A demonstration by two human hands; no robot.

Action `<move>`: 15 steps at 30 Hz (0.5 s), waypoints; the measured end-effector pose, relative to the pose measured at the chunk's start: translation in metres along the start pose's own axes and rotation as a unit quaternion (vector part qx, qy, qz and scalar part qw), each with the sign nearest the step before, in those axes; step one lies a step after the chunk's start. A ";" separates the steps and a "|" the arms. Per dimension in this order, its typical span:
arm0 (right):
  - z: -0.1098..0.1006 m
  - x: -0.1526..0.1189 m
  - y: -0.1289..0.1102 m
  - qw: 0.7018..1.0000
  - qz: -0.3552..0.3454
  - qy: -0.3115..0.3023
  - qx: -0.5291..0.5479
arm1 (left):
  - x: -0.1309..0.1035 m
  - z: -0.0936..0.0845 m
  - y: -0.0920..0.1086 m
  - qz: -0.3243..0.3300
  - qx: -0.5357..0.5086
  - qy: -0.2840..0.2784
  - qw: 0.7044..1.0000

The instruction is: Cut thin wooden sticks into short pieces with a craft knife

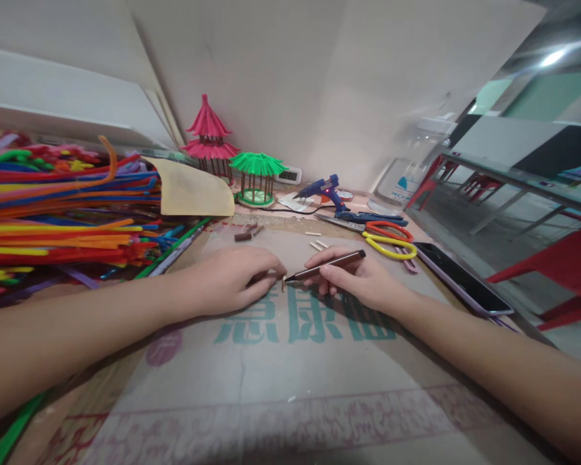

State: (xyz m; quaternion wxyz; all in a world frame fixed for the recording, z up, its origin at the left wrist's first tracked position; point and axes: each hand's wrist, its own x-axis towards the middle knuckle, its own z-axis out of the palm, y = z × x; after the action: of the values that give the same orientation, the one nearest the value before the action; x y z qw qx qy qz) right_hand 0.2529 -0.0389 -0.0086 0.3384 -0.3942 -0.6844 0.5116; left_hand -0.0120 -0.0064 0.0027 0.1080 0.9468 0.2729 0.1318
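In my right hand (341,278) is a dark brown marker (336,263), its tip pointing left. The tip touches or nearly touches a small short stick (283,283), partly light and partly darker. My left hand (237,278) pinches this stick at its upper end with fingertips close together. Both hands rest low over a sheet-covered board (290,361) with green and red printing underneath. Just beyond my hands lie a few pale short sticks (319,245) and some brown pieces (243,237).
Bundles of colourful pipe cleaners (68,194) fill the left side. At the back stand a pink-roofed model pagoda (210,145), a green-roofed model pavilion (256,177) and a blue glue gun (322,187). Scissors (390,239), a phone (465,278) and a large clear bottle (401,174) are on the right.
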 end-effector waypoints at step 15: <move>0.001 0.000 -0.001 1.000 0.007 -0.004 -0.003 | -0.003 0.001 -0.001 0.001 0.001 0.003 1.000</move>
State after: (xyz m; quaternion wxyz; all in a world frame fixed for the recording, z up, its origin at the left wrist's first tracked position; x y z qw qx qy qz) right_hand 0.2517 -0.0394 -0.0083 0.3303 -0.3980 -0.6845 0.5138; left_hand -0.0142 -0.0069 0.0005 0.1061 0.9467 0.2726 0.1347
